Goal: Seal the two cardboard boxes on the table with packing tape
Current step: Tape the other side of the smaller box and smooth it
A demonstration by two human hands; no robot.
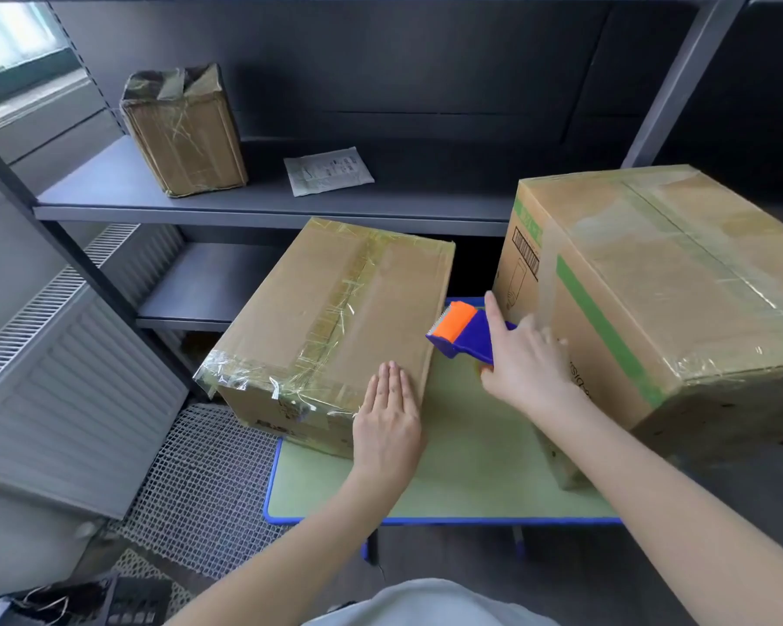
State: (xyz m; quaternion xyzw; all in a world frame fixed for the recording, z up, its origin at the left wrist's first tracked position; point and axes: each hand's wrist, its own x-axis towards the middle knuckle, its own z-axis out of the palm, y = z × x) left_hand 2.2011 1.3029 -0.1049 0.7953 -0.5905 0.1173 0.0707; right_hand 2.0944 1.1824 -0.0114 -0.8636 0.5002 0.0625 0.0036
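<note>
A radiator (pixel 64 354) and white mesh (pixel 200 481) fill the far left. Above them, a dark shelf (pixel 109 192) carries a small box (pixel 186 133) wrapped in tape and a paper (pixel 328 170) lying flat.

The left box (pixel 331 318) sits on the green table (pixel 471 467), overhanging its left edge, with wrinkled clear tape along its seam and near corner. The left hand (pixel 389 417) lies flat on that box's near right corner, fingers straight and together, holding nothing.

Between the boxes, the blue and orange dispenser (pixel 464 334) hovers over the table. The right hand (pixel 525 359) grips it, forefinger stretched upward, covering its handle. The roll cannot be made out.

The right box (pixel 679 300), taped on top and down its left face, hides the table's right part and is cut off by the frame edge.
</note>
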